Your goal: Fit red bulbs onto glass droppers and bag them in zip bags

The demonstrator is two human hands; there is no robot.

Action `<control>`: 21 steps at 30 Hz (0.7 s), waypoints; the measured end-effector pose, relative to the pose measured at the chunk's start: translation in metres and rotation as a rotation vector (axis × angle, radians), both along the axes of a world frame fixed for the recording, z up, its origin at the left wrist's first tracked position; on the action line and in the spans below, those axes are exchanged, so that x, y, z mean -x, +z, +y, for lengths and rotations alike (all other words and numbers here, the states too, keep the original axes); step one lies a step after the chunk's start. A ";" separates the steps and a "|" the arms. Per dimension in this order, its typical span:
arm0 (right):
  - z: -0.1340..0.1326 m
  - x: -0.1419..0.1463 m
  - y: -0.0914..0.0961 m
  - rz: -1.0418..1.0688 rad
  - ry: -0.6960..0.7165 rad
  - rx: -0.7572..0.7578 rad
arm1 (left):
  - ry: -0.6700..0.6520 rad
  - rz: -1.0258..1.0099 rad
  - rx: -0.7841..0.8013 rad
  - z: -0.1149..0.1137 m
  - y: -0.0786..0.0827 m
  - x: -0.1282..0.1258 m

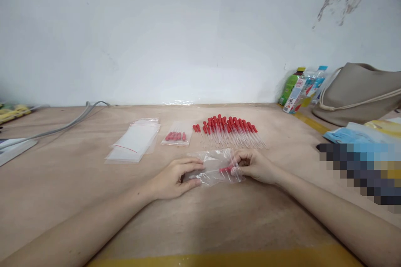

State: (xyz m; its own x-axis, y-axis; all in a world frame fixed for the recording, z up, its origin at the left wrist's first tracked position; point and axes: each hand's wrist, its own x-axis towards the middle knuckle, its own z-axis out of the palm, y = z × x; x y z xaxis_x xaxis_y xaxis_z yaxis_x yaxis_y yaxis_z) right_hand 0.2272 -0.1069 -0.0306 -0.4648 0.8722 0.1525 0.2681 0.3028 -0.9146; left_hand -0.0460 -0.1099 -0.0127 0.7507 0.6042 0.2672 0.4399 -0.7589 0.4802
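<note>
A clear zip bag [213, 177] lies sideways on the table between my two hands. My left hand [177, 177] steadies its left end, the thumb at the near side and the fingers at the far side. At the bag's right end, my right hand [250, 166] pinches the red bulb end of a dropper [224, 170], whose thin tube points left. The plastic's glare partly hides the tube. Just beyond the bag, many red-bulbed droppers [225, 127] lie spread in a fan, bulbs away from me. Left of them is a filled zip bag [176, 135] with several droppers inside.
A stack of flat zip bags [134, 142] lies to the left. A grey cable [73, 123] runs along the far left. At the back right stand a green bottle [290, 87], a carton [294, 95] and a grey bag [360, 89]. Blue packaging [347, 135] lies nearer on the right.
</note>
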 end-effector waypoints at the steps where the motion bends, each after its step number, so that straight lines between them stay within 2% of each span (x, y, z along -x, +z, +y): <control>1: -0.001 0.001 0.001 -0.051 0.009 -0.089 | 0.000 0.006 0.006 0.000 0.000 0.000; 4: -0.004 0.002 0.007 -0.207 0.014 -0.244 | -0.010 0.014 0.017 0.000 -0.001 0.001; 6: -0.001 -0.002 0.010 -0.283 -0.031 -0.209 | -0.025 0.015 0.015 0.001 -0.002 0.002; 9: 0.013 -0.009 0.014 -0.355 -0.198 -0.116 | -0.035 0.023 0.012 0.003 -0.002 0.001; 10: 0.019 -0.010 0.016 -0.371 -0.275 -0.127 | -0.036 0.027 0.010 0.003 -0.002 0.001; 12: 0.035 -0.011 0.021 -0.400 -0.430 -0.240 | -0.036 0.044 0.007 0.003 -0.002 0.000; 15: 0.061 -0.002 0.029 -0.464 -0.547 -0.398 | -0.035 0.074 -0.013 0.002 -0.001 -0.001; 21: 0.112 0.029 0.039 -0.660 -0.739 -0.409 | -0.042 0.102 -0.044 0.001 0.001 -0.001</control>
State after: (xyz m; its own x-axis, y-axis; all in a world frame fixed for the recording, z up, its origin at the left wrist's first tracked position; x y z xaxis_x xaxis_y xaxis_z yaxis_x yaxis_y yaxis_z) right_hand 0.1983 0.0050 0.0082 0.0603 0.9108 0.4084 0.9147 0.1134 -0.3878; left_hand -0.0448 -0.1087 -0.0117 0.7997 0.5611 0.2136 0.4522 -0.7970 0.4004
